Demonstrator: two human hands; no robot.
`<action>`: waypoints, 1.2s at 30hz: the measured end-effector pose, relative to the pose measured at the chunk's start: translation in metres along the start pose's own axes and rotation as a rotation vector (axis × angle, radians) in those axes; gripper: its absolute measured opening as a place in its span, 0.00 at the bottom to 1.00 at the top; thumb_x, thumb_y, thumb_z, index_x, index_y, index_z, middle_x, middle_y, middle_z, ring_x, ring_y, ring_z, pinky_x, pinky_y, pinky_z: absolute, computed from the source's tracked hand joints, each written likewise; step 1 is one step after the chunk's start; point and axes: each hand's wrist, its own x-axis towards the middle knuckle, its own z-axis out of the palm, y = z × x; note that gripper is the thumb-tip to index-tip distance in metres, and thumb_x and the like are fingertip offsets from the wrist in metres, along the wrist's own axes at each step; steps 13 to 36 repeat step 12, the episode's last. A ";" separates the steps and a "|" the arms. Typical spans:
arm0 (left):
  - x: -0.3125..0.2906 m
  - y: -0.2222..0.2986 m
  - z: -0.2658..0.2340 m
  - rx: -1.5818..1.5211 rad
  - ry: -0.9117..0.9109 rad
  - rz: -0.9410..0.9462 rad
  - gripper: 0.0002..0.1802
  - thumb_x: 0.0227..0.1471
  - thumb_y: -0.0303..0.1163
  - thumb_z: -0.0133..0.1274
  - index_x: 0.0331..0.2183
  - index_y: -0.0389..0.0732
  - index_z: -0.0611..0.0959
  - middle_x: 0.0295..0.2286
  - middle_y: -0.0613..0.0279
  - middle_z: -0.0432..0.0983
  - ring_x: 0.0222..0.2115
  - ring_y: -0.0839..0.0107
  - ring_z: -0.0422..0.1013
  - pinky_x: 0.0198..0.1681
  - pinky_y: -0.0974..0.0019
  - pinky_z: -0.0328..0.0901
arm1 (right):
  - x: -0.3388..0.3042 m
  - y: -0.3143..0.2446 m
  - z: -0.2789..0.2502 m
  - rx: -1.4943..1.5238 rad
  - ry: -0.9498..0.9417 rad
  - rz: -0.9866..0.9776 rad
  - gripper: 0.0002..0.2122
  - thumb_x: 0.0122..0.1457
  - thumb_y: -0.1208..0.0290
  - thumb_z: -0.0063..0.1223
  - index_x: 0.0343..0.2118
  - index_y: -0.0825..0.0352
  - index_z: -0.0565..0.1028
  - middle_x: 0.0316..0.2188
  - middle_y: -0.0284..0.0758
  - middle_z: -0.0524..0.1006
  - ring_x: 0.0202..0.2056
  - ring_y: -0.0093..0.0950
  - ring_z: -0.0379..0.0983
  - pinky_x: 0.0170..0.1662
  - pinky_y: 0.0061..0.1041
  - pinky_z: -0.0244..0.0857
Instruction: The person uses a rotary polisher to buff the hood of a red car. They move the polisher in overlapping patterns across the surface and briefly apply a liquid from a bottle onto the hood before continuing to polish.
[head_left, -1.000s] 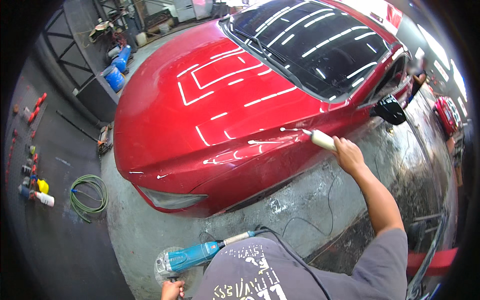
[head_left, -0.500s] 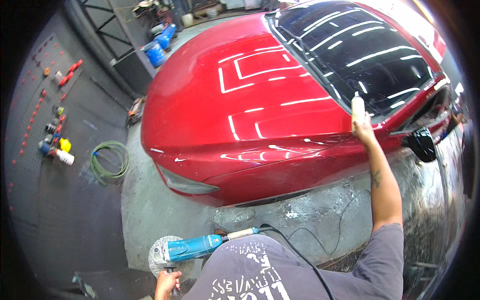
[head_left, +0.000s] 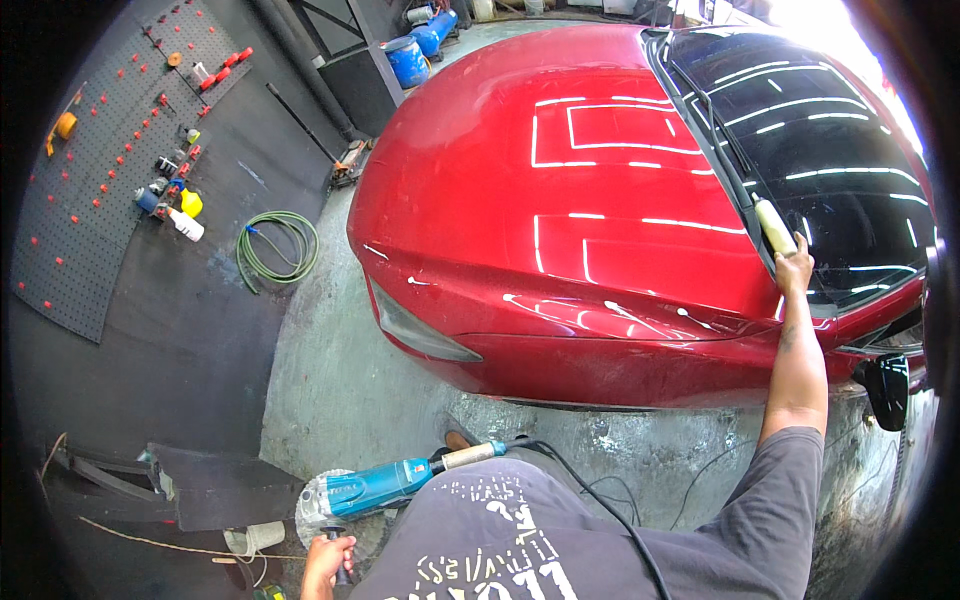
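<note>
My left hand is closed round the black side handle of a teal and silver car polisher. Its round, pale pad shows behind the tool's head, and the tool lies across the front of my body. Out at the end of my stretched right arm, my right hand grips the lower end of a pale yellow squeeze bottle. The bottle's nozzle points up and left, over the base of the windshield. Below and left of the bottle spreads the glossy red hood of a car.
A black power cord runs from the polisher across my shirt. A black side mirror juts out at the right. On the left wall are a pegboard with bottles and a coiled green hose. Blue barrels stand behind.
The view has shifted, so the car sits further right. My right hand with the bottle has moved from the hood's rear corner to the windshield base, the bottle now tilted left. My left hand keeps its grip.
</note>
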 end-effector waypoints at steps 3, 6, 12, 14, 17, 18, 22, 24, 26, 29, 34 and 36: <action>0.002 0.012 0.008 0.025 0.026 0.020 0.13 0.59 0.26 0.63 0.24 0.41 0.77 0.15 0.66 0.72 0.11 0.73 0.67 0.14 0.61 0.65 | -0.005 -0.012 -0.006 -0.043 0.217 -0.224 0.31 0.59 0.71 0.67 0.68 0.61 0.72 0.56 0.55 0.77 0.58 0.50 0.75 0.67 0.45 0.65; -0.027 0.013 0.011 0.042 0.079 0.034 0.14 0.59 0.25 0.63 0.23 0.41 0.77 0.15 0.66 0.72 0.11 0.73 0.67 0.14 0.63 0.64 | -0.073 -0.109 -0.017 0.108 0.288 -0.446 0.25 0.63 0.74 0.63 0.64 0.65 0.75 0.57 0.52 0.78 0.59 0.47 0.75 0.67 0.42 0.65; -0.004 0.086 0.037 0.153 0.016 0.296 0.13 0.59 0.25 0.64 0.24 0.39 0.80 0.15 0.65 0.73 0.11 0.73 0.67 0.14 0.65 0.62 | -0.332 -0.299 -0.073 0.574 -0.763 -0.708 0.21 0.59 0.70 0.72 0.55 0.66 0.81 0.46 0.44 0.86 0.55 0.36 0.83 0.61 0.38 0.73; -0.004 0.086 0.037 0.153 0.016 0.296 0.13 0.59 0.25 0.64 0.24 0.39 0.80 0.15 0.65 0.73 0.11 0.73 0.67 0.14 0.65 0.62 | -0.332 -0.299 -0.073 0.574 -0.763 -0.708 0.21 0.59 0.70 0.72 0.55 0.66 0.81 0.46 0.44 0.86 0.55 0.36 0.83 0.61 0.38 0.73; -0.004 0.086 0.037 0.153 0.016 0.296 0.13 0.59 0.25 0.64 0.24 0.39 0.80 0.15 0.65 0.73 0.11 0.73 0.67 0.14 0.65 0.62 | -0.332 -0.299 -0.073 0.574 -0.763 -0.708 0.21 0.59 0.70 0.72 0.55 0.66 0.81 0.46 0.44 0.86 0.55 0.36 0.83 0.61 0.38 0.73; -0.004 0.086 0.037 0.153 0.016 0.296 0.13 0.59 0.25 0.64 0.24 0.39 0.80 0.15 0.65 0.73 0.11 0.73 0.67 0.14 0.65 0.62 | -0.332 -0.299 -0.073 0.574 -0.763 -0.708 0.21 0.59 0.70 0.72 0.55 0.66 0.81 0.46 0.44 0.86 0.55 0.36 0.83 0.61 0.38 0.73; -0.004 0.086 0.037 0.153 0.016 0.296 0.13 0.59 0.25 0.64 0.24 0.39 0.80 0.15 0.65 0.73 0.11 0.73 0.67 0.14 0.65 0.62 | -0.332 -0.299 -0.073 0.574 -0.763 -0.708 0.21 0.59 0.70 0.72 0.55 0.66 0.81 0.46 0.44 0.86 0.55 0.36 0.83 0.61 0.38 0.73; -0.004 0.086 0.037 0.153 0.016 0.296 0.13 0.59 0.25 0.64 0.24 0.39 0.80 0.15 0.65 0.73 0.11 0.73 0.67 0.14 0.65 0.62 | -0.332 -0.299 -0.073 0.574 -0.763 -0.708 0.21 0.59 0.70 0.72 0.55 0.66 0.81 0.46 0.44 0.86 0.55 0.36 0.83 0.61 0.38 0.73; -0.004 0.086 0.037 0.153 0.016 0.296 0.13 0.59 0.25 0.64 0.24 0.39 0.80 0.15 0.65 0.73 0.11 0.73 0.67 0.14 0.65 0.62 | -0.332 -0.299 -0.073 0.574 -0.763 -0.708 0.21 0.59 0.70 0.72 0.55 0.66 0.81 0.46 0.44 0.86 0.55 0.36 0.83 0.61 0.38 0.73; -0.004 0.086 0.037 0.153 0.016 0.296 0.13 0.59 0.25 0.64 0.24 0.39 0.80 0.15 0.65 0.73 0.11 0.73 0.67 0.14 0.65 0.62 | -0.332 -0.299 -0.073 0.574 -0.763 -0.708 0.21 0.59 0.70 0.72 0.55 0.66 0.81 0.46 0.44 0.86 0.55 0.36 0.83 0.61 0.38 0.73; -0.004 0.086 0.037 0.153 0.016 0.296 0.13 0.59 0.25 0.64 0.24 0.39 0.80 0.15 0.65 0.73 0.11 0.73 0.67 0.14 0.65 0.62 | -0.332 -0.299 -0.073 0.574 -0.763 -0.708 0.21 0.59 0.70 0.72 0.55 0.66 0.81 0.46 0.44 0.86 0.55 0.36 0.83 0.61 0.38 0.73; -0.004 0.086 0.037 0.153 0.016 0.296 0.13 0.59 0.25 0.64 0.24 0.39 0.80 0.15 0.65 0.73 0.11 0.73 0.67 0.14 0.65 0.62 | -0.332 -0.299 -0.073 0.574 -0.763 -0.708 0.21 0.59 0.70 0.72 0.55 0.66 0.81 0.46 0.44 0.86 0.55 0.36 0.83 0.61 0.38 0.73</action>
